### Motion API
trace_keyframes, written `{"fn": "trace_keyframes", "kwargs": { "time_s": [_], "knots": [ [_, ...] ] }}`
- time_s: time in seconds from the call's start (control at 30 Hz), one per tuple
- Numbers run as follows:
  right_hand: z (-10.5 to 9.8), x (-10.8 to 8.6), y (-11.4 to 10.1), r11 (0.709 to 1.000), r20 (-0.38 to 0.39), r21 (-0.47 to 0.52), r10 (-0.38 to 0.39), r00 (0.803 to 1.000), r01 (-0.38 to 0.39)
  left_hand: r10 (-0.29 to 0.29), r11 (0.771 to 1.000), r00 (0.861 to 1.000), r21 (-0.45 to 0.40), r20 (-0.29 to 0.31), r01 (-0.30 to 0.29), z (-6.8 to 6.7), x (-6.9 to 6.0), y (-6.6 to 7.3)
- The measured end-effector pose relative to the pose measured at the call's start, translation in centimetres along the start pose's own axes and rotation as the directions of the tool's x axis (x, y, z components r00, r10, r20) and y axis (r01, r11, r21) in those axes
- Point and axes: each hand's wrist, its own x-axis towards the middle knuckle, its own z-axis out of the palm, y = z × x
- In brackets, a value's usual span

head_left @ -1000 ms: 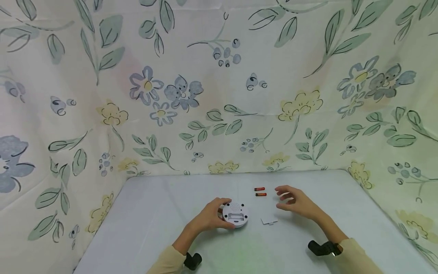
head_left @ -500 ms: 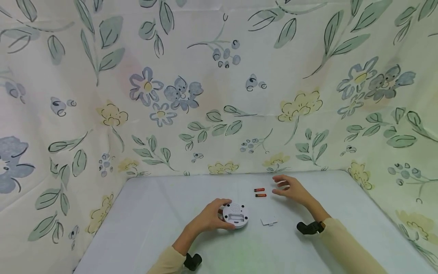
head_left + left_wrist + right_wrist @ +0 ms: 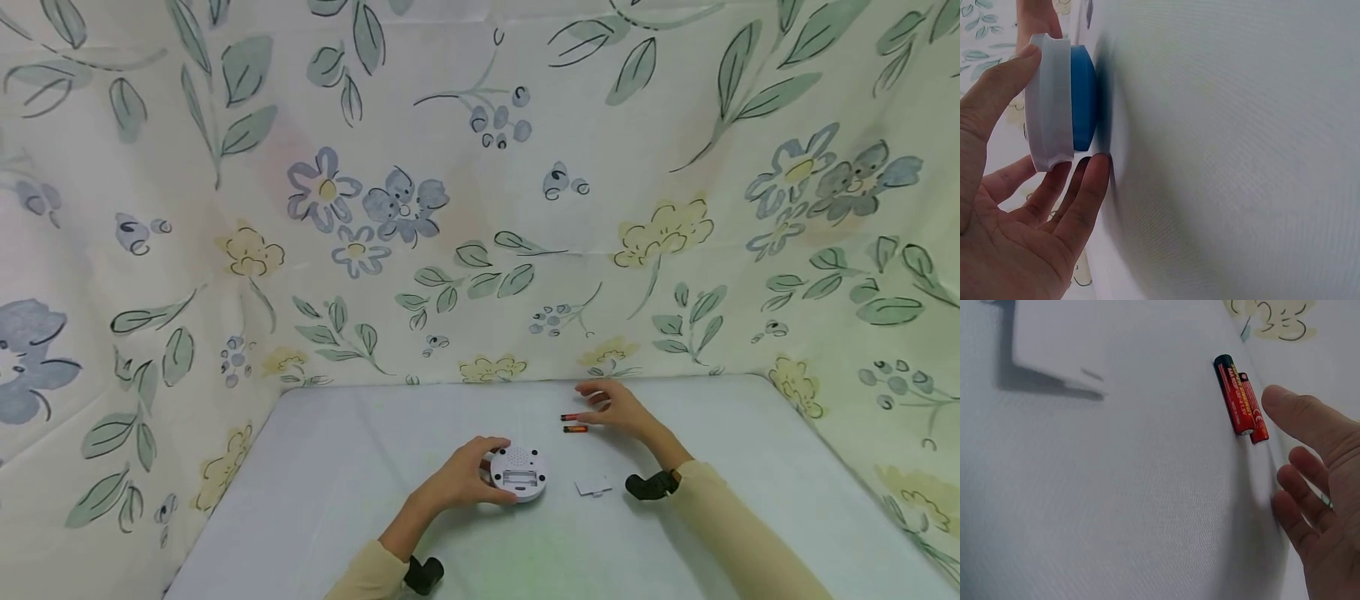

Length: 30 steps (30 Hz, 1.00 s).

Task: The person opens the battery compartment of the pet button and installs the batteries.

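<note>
While the left hand (image 3: 465,478) grips the rim of a round white device (image 3: 518,475) just below the centre of the frame, exactly as half a second ago, the right hand (image 3: 619,411) has moved further left, towards the upper edge of the table (image 3: 375,467). Its thumb, earlier to the right of the batteries, now overlaps the end of the upper battery (image 3: 568,417) in the head view. The right wrist view shows a slight gap there, so this hand holds nothing; its fingers are spread and gently bent. The lower battery (image 3: 575,429) lies just beneath the upper one, roughly parallel, and neither has shifted on the table. Both are slim, smooth cylinders, red with a dark end. The device is a thick disc of smooth, plastic-looking material, with dark round feet, a cluster of small holes and an open rectangular compartment; from the left wrist, a blue section shows on its table side. To its right lies a thin, flat white cover (image 3: 592,485) with a small tab. The tabletop looks finely woven.
</note>
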Motion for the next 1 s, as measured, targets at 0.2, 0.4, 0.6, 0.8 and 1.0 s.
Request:
{"fn": "trace_keyframes", "kwargs": {
  "time_s": [0.2, 0.4, 0.6, 0.8, 1.0],
  "knots": [
    [0.9, 0.4, -0.4, 0.999, 0.009, -0.038, 0.009, 1.0, -0.008, 0.002, 1.0, 1.0, 0.011, 0.003, -0.002, 0.0, 0.0, 0.2],
    [1.1, 0.4, -0.7, 0.993, 0.041, -0.114, -0.027, 0.999, 0.032, -0.008, 1.0, 1.0, 0.002, 0.005, 0.008, 0.1, 0.0, 0.2],
    [0.9, 0.0, -0.7, 0.995, 0.016, -0.104, 0.008, 1.0, -0.007, 0.0, 1.0, 1.0, 0.002, 0.003, 0.0, 0.1, 0.1, 0.2],
    [0.7, -0.6, -0.5, 0.996, -0.008, -0.082, 0.028, 1.0, -0.028, -0.007, 1.0, 1.0, -0.005, 0.005, 0.007, 0.1, 0.1, 0.3],
    [0.3, -1.3, -0.9, 0.999, -0.026, -0.032, 0.03, 0.999, -0.031, 0.007, 1.0, 1.0, -0.001, -0.001, -0.007, 0.2, 0.2, 0.0]
  ]
}}
